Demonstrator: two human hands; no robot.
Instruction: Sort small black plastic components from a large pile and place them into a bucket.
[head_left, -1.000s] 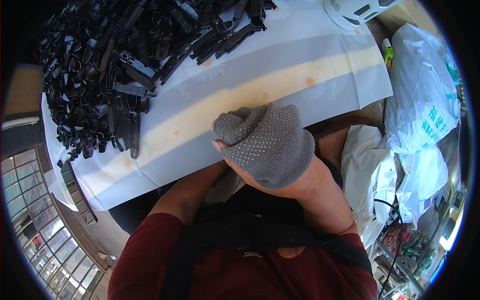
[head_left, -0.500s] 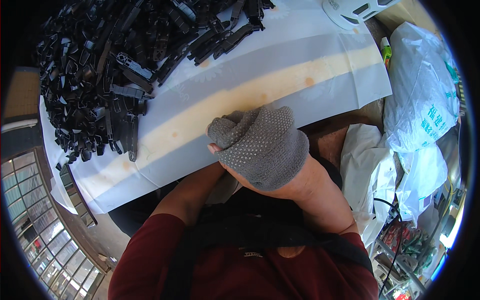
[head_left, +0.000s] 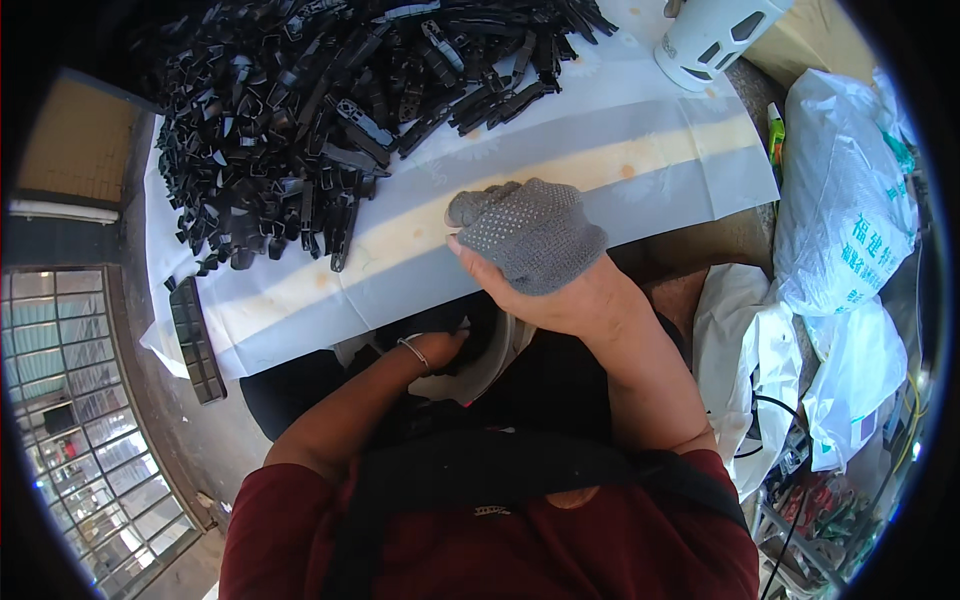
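Shifted into view, our left hand is at a pale bucket, lower centre, presumably for easy reach; its grip we cannot tell. Our gloved right hand curls mid-frame, any contents hidden; black plastic parts heap upper left.

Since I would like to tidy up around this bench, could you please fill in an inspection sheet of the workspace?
Surface: pale cloth on the table, creased, with a yellowish band.
Work things: black parts heaped far left; grey dotted fabric; pale container at the lap.
Clutter: white bags at right; white slotted object at the far right.
Hands: left hand bare, at the container, grip hidden; right hand has the fabric over its fingers, grip unclear.
Cables: black cable beside the bags.
Surroundings: barred window at left.
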